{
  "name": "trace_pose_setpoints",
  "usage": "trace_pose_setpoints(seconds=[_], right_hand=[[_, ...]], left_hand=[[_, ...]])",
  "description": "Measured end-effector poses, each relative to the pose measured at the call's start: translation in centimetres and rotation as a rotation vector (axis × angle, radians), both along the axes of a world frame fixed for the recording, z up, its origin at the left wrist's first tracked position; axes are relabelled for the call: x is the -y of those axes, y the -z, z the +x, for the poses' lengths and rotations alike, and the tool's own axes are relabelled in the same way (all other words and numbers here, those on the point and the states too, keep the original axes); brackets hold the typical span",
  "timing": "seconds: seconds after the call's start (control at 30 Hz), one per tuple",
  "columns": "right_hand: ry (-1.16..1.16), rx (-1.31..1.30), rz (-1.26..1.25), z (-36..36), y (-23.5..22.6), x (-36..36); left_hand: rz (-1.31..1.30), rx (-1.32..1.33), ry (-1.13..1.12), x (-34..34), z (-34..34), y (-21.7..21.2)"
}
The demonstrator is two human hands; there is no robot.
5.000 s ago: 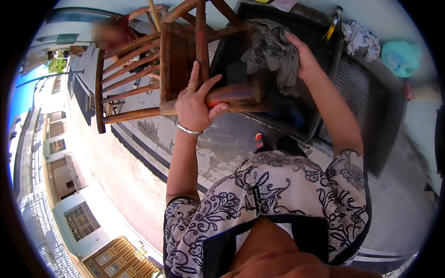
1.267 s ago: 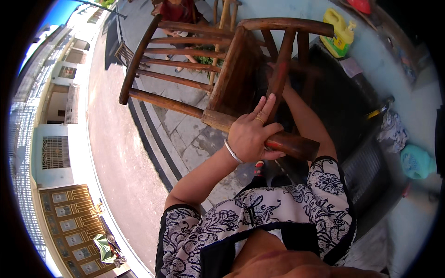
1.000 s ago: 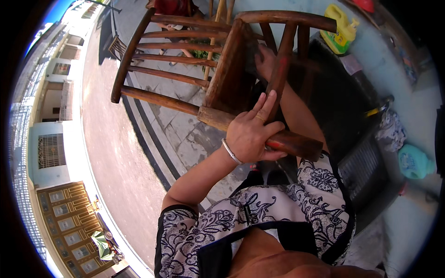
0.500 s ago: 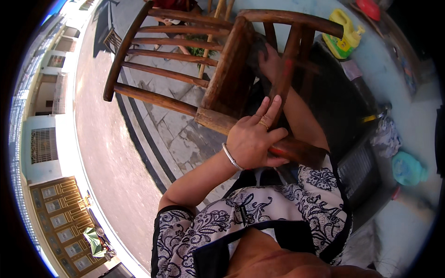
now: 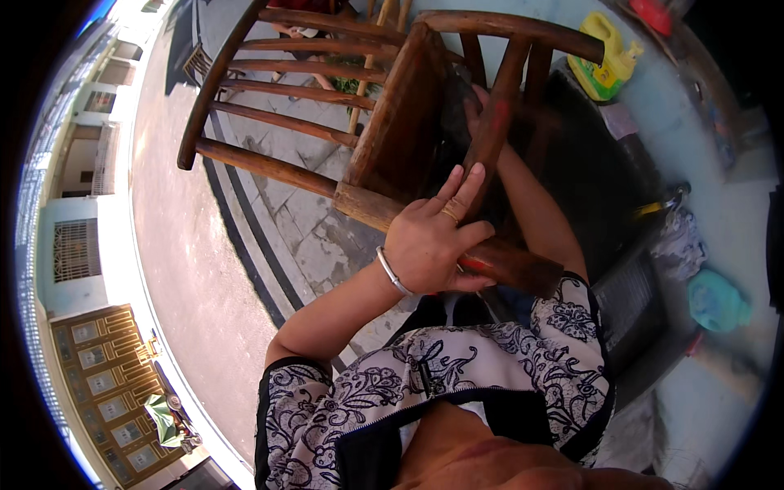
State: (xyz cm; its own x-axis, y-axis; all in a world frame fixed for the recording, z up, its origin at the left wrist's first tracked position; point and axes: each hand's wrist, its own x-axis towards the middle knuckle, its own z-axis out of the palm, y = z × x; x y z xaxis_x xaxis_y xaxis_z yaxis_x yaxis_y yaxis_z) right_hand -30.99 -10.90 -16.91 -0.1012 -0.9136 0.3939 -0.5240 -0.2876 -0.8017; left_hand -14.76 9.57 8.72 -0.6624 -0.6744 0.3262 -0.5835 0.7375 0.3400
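A brown wooden chair point(image 5: 382, 122) is tipped over, its slatted back to the left and its legs to the right. My left hand point(image 5: 431, 243) is closed on the near leg by the seat's corner, two fingers stretched along the wood and the thumb below. My right hand point(image 5: 482, 106) reaches behind a leg to the underside of the seat. That hand is blurred and partly covered by the leg. Something dark grey, perhaps a cloth, lies against the seat by its fingers; whether they grip it is hidden.
Below the chair's legs is a black sink or basin point(image 5: 596, 155). A yellow pump bottle point(image 5: 603, 61), a crumpled pale cloth point(image 5: 679, 243) and a turquoise plastic container point(image 5: 717, 300) stand along its right side. Another person point(image 5: 314, 49) sits beyond the chair's back. A paved road point(image 5: 184, 220) runs at left.
The chair and my left hand have shifted slightly left in view. My right hand has moved a little along the seat's underside, further behind the leg.
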Motion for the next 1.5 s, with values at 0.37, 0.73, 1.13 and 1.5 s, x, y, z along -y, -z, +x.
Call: trace_pose_setpoints(seconds=[0.37,0.73,1.13,1.5], right_hand=[[-0.467,-0.133,0.254,-1.9,-0.7,-2.8],[-0.584,0.888,0.303,6.1,-1.7,-13.3],[-0.674,0.403,0.116,2.6,-10.9,-15.6],[-0.715,0.518,0.433,3.5,-6.7,-17.1]], left_hand=[[-0.017,0.023,0.02,0.3,0.1,0.1],[-0.011,0.004,0.066,0.3,0.2,0.3],[0.0,0.008,0.093,0.2,0.3,0.8],[-0.032,0.044,0.084,0.4,-0.3,1.5]])
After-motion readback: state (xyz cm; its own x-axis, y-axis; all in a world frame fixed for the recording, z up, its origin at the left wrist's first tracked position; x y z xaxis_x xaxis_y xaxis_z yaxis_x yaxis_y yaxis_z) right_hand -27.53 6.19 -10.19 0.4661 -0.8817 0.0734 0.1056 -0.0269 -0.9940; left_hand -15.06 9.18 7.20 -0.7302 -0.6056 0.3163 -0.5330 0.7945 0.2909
